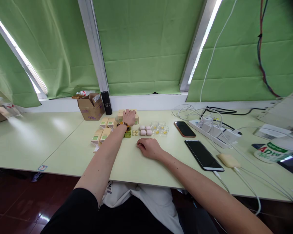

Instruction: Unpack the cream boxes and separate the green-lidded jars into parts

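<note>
My left hand (pixel 129 116) reaches far forward and lies palm down on a pale yellow box (pixel 137 119) near the back of the table; its fingers are curved over the box top. A beaded bracelet (pixel 123 124) circles that wrist. My right hand (pixel 149 148) rests on the pale green table (pixel 63 143) with its fingers curled loosely and nothing visible in them. Just beyond it lie several pink cases (pixel 146 130), clear cases with yellow insides (pixel 160 127), small cream pieces (pixel 135 132) and a green case (pixel 127 134). Small cream and green boxes (pixel 102 133) stand left of my left arm.
An open cardboard box (pixel 91 107) and a black cylinder (pixel 106 102) stand at the back. Two phones (pixel 185 129) (pixel 203 154) lie to the right, next to a white power strip (pixel 213 129) with tangled cables and a cream charger (pixel 229 160). Green blinds (pixel 146 48) hang behind.
</note>
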### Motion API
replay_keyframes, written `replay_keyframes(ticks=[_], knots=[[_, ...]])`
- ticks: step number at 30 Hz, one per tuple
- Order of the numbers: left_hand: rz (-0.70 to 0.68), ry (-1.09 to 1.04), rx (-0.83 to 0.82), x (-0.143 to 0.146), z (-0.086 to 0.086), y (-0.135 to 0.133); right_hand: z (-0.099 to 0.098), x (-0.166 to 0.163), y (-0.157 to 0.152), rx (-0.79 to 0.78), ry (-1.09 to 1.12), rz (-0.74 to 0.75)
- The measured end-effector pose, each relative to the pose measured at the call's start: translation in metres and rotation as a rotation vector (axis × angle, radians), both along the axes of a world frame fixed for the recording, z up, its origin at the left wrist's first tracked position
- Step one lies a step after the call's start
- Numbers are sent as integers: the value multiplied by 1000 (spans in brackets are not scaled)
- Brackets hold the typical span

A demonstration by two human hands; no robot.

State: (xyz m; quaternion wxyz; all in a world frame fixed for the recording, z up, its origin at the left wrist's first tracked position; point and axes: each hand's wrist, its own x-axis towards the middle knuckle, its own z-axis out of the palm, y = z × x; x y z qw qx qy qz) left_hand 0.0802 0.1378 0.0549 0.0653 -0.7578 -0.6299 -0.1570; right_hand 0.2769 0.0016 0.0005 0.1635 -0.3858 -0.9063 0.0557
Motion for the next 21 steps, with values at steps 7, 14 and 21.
replay_keyframes(ticks=[7, 14, 21], knots=[[-43, -174, 67, 0, 14, -5, 2, 0, -1, -5, 6, -11], [-266, -717, -52, -7, 33, -52, 9, 5, 2, 19, 20, -111], [-453, -691, -164, -20, 13, -133, 21, 20, 12, 75, -36, -235]])
